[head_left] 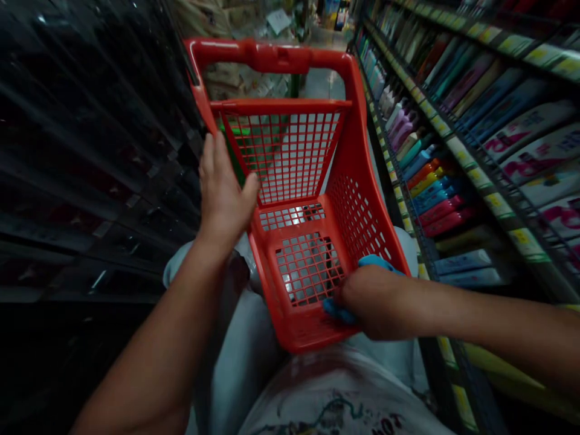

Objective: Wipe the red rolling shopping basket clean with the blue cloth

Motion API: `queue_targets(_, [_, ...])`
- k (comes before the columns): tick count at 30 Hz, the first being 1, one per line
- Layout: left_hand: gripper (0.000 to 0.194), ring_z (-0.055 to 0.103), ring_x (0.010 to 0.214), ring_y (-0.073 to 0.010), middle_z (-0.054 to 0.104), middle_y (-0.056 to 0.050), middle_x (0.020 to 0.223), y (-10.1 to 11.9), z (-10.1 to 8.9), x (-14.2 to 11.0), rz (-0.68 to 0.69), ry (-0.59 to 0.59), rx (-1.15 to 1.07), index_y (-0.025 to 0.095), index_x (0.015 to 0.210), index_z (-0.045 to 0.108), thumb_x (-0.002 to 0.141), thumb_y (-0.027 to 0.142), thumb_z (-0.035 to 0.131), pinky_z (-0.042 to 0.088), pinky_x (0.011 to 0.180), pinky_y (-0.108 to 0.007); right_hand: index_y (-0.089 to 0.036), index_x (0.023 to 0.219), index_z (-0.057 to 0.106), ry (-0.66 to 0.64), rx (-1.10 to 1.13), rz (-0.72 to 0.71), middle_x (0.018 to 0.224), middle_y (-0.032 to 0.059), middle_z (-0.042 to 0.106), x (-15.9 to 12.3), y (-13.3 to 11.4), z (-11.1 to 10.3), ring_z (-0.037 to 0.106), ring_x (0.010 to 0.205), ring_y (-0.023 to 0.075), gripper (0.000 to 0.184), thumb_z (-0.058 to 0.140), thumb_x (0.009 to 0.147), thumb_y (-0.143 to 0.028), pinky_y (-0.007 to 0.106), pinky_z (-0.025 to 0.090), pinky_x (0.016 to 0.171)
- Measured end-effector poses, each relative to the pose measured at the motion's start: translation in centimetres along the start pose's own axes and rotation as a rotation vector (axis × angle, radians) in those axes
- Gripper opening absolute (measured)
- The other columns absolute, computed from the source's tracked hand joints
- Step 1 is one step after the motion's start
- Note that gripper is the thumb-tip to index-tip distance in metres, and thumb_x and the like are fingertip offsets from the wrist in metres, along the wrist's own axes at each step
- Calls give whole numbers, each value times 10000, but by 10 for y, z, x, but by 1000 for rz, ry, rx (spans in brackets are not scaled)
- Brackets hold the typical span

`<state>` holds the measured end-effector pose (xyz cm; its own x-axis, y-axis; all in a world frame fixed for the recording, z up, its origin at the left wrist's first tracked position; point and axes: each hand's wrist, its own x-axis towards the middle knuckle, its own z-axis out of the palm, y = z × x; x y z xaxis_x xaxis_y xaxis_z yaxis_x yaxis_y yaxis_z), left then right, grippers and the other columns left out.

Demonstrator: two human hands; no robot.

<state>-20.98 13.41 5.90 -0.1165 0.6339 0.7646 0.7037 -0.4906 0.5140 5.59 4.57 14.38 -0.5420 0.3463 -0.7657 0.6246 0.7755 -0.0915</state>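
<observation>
A red plastic shopping cart stands tilted in front of me in a narrow shop aisle, its mesh basket holding nothing but my hand. My left hand grips the left rim of the basket, thumb hooked over the edge. My right hand reaches over the near right rim, fingers closed round a blue item that rests low inside the basket; most of the item is hidden by the hand.
Shelves on the right hold rows of tubes, bottles and boxes with yellow price tags. A dark glossy shelf front fills the left. Boxes and goods stand at the far end of the aisle.
</observation>
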Motion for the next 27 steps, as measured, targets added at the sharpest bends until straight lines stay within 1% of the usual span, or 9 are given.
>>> queue_targets(1, [740,299,1553,-294,371,-40,1651,37,-10,-17,-6,-102,105,303,1533,379,865,213,685,209,1308,-531,-205,934,776,96,80,-91,885,117,771,-7,-3,0,732,812,270,152,651,853,-235,369,540,719])
queue_targets(3, [547,495,1441,-275,548,-88,1527,111,-26,-55,72,-360,205,269,1494,443,957,227,544,366,1241,-555,-230,898,756,294,203,-193,901,81,765,-22,-3,6,708,798,233,107,683,825,-258,341,514,740])
queue_targets(5, [306,739,1046,-206,774,-29,1153,168,-35,-90,167,-587,159,260,1246,631,991,224,467,599,992,-446,-240,864,736,445,243,-154,908,64,757,-36,9,21,689,787,218,96,657,818,-211,341,492,747])
queue_targets(7, [220,693,642,-168,752,11,764,197,-38,-114,248,-626,235,244,882,693,980,244,497,610,642,-360,-246,866,719,549,242,-44,911,56,740,-47,27,42,675,783,219,155,616,802,-149,346,479,727])
queue_targets(10, [373,543,475,-142,555,42,511,196,-34,-129,383,-543,369,232,601,563,973,255,539,518,540,-323,-249,992,709,729,293,91,966,63,714,-55,39,76,671,867,231,286,597,765,-116,337,493,731])
queue_targets(16, [389,572,504,-142,560,36,503,160,-32,-121,427,-451,437,215,589,573,974,269,568,506,592,-315,-231,1179,687,1064,391,68,1241,122,678,-33,14,121,635,1093,286,444,597,763,-108,403,527,914])
queue_targets(19, [396,602,519,-137,608,32,523,149,-40,-109,467,-449,444,210,583,595,975,256,564,519,604,-305,-208,1184,671,1316,598,169,1197,131,679,-6,32,122,634,1106,267,376,538,840,-136,386,516,963])
queue_targets(23, [434,608,501,-141,646,19,536,143,-49,-82,522,-469,393,213,603,649,1000,238,475,516,575,-302,-176,1052,633,1454,1008,207,1057,112,681,29,58,108,650,1025,242,277,550,788,-173,346,528,946])
queue_targets(27, [496,707,626,-170,750,-9,708,146,-28,-69,460,-629,364,222,761,736,1047,429,388,546,617,-303,-189,1062,594,1637,1273,149,1003,73,670,60,43,105,654,962,216,297,520,774,-182,332,540,906])
